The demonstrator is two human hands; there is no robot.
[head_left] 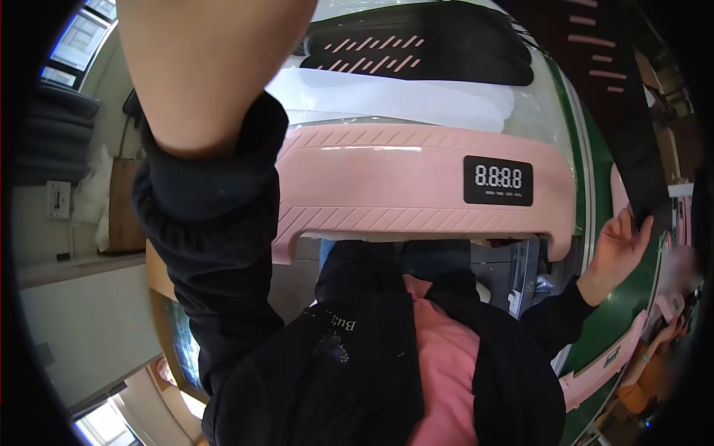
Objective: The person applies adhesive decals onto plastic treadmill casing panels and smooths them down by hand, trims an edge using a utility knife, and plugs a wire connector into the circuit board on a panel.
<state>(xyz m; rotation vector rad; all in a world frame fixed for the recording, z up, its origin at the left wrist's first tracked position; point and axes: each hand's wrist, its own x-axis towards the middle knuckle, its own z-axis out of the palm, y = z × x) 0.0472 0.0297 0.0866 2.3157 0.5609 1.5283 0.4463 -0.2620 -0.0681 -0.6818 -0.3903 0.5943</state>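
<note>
Grips a slotted black strip (pixel 632 126) by its lower end with the right hand (pixel 616 249), beyond the right end of the pink cover (pixel 372 178). Holds the left arm (pixel 212 74) up past the view's top; cannot tell the state of the unseen left hand.

A window (pixel 79 37) stands at the upper left, with dark grey cloth (pixel 56 141) below it. White soft material (pixel 97 175) is beside a brown board (pixel 125 208). A pale cabinet (pixel 82 346) is lower. On the right, at the outer edge of a green surface (pixel 621 301), lies a slim pink panel (pixel 608 366), near a co-worker in orange (pixel 636 395).
</note>
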